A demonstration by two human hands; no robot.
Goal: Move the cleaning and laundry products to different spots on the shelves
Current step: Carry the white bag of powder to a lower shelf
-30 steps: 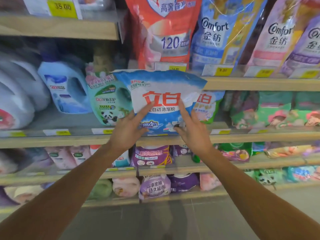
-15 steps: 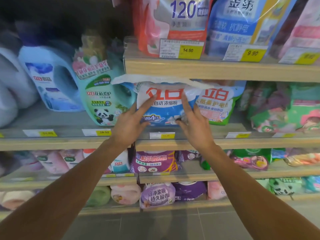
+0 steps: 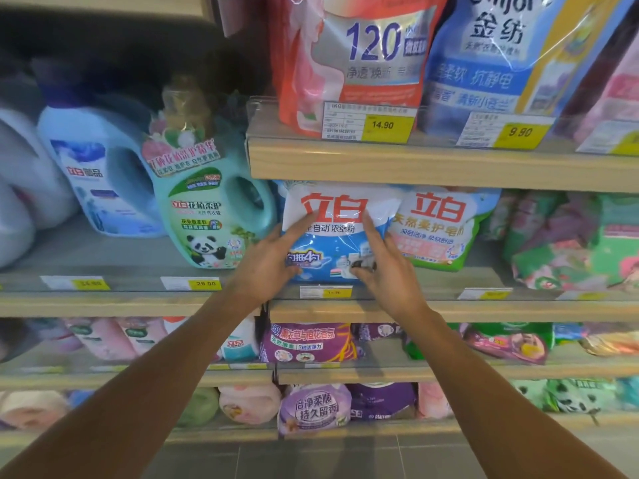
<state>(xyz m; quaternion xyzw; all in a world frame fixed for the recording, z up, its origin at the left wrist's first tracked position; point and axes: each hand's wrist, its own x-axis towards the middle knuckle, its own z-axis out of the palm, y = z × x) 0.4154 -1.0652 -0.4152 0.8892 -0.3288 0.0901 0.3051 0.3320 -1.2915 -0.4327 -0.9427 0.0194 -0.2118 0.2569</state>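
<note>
Blue bag (image 3: 337, 233) upright on the shelf (image 3: 484, 311), just ahead of both hands. Left hand (image 3: 271, 262) pressed flat on its front, fingers straight; right hand (image 3: 389, 269) alongside, forefinger straight, others curled, grip unclear.

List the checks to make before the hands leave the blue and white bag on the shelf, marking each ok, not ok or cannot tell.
1. Base of the blue and white bag on the shelf: ok.
2. Bag upright, label facing out: ok.
3. Top fits under the upper shelf: ok.
4. Left hand and right hand flat on its front: ok.
5. Clear of the green jug: cannot tell.
6. Stands without support: cannot tell.
</note>
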